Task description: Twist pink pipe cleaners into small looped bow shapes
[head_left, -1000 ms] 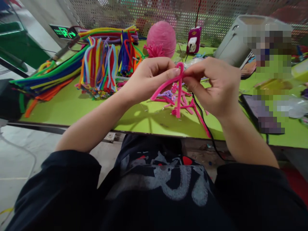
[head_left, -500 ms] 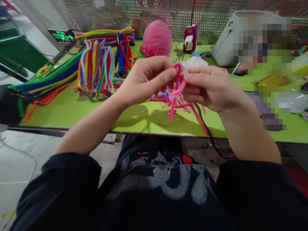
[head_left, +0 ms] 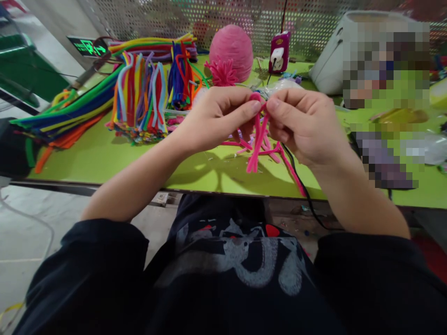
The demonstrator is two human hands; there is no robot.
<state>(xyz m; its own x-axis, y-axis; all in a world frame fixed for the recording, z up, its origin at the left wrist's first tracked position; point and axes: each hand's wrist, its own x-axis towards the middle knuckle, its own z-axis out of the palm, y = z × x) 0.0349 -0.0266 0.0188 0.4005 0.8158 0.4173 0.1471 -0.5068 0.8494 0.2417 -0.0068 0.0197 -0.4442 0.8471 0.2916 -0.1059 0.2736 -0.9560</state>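
Observation:
Above the green table, my left hand (head_left: 223,118) pinches a bright pink pipe cleaner (head_left: 257,142) near its bent top. My right hand (head_left: 303,123) is closed on the same pipe cleaner from the other side, thumb and forefinger pressed together. A small loop shows at the left fingertips, and two fuzzy ends hang down close together. Part of the bend is hidden by the fingers. Beneath the hands lie loose pink pipe cleaner pieces (head_left: 290,170) and some purple bits, partly covered by my hands.
Bundles of coloured pipe cleaners (head_left: 139,100) stand and lie at the left. Behind are a pink yarn ball (head_left: 232,51), a purple power socket (head_left: 279,52) and a pale bin (head_left: 330,60). A black cable (head_left: 300,186) runs over the front edge of the green table (head_left: 195,179).
The pipe cleaner's lower part, curved toward the right hand before, now hangs as two nearly parallel ends. My right hand has turned slightly and its fingers have curled closer to the left.

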